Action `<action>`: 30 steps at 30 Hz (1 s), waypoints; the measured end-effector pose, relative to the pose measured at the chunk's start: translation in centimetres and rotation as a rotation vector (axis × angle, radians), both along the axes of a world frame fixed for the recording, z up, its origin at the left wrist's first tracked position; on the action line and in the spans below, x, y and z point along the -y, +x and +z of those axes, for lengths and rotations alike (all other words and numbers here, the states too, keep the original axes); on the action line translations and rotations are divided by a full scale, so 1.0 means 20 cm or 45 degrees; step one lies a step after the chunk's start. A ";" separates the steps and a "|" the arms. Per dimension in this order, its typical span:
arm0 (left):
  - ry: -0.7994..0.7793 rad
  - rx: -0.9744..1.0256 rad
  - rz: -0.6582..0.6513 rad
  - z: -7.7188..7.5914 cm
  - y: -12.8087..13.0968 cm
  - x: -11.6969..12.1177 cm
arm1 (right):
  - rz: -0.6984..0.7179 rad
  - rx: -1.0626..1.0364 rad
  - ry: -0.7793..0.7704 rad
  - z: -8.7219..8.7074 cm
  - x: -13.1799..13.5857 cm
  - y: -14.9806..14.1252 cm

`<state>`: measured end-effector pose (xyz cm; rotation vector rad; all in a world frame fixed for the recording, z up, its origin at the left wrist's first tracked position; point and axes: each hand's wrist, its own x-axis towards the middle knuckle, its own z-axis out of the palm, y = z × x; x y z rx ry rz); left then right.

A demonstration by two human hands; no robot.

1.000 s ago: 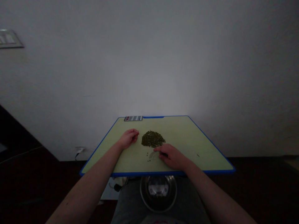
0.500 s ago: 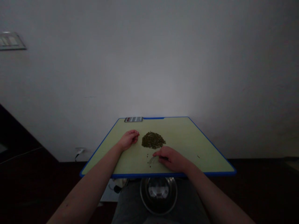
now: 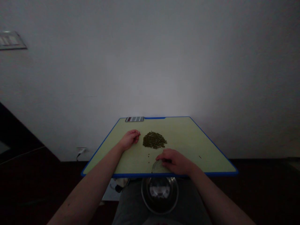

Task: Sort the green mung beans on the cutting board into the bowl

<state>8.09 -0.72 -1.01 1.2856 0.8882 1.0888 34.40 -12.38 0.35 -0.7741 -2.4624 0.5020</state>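
A heap of small dark-green beans (image 3: 154,140) lies in the middle of the pale yellow-green board (image 3: 182,131). Just left of it rests my left hand (image 3: 130,139), fingers curled together; whatever they hold, if anything, is hidden. My right hand (image 3: 174,161) is closed, low on the board and right of centre, around a clear, thin piece with a curved edge (image 3: 155,164). Its full shape is hard to make out. A few loose beans (image 3: 148,155) lie between the heap and the board's near edge, and one is at the clear piece's edge.
Below the board's blue near edge, a shiny metal bowl (image 3: 159,203) sits on my lap. A phone (image 3: 134,119) lies at the far left corner. One small dark sliver (image 3: 200,157) lies at right. The wall (image 3: 152,62) rises behind the board.
My right hand has drawn slightly nearer to me with the clear piece, and a loose bean has shifted to the board's near edge. My left hand stays in place.
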 end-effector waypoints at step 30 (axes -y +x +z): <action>0.003 -0.004 0.009 -0.03 -0.02 -0.03 | -0.018 -0.028 -0.079 0.01 0.02 0.01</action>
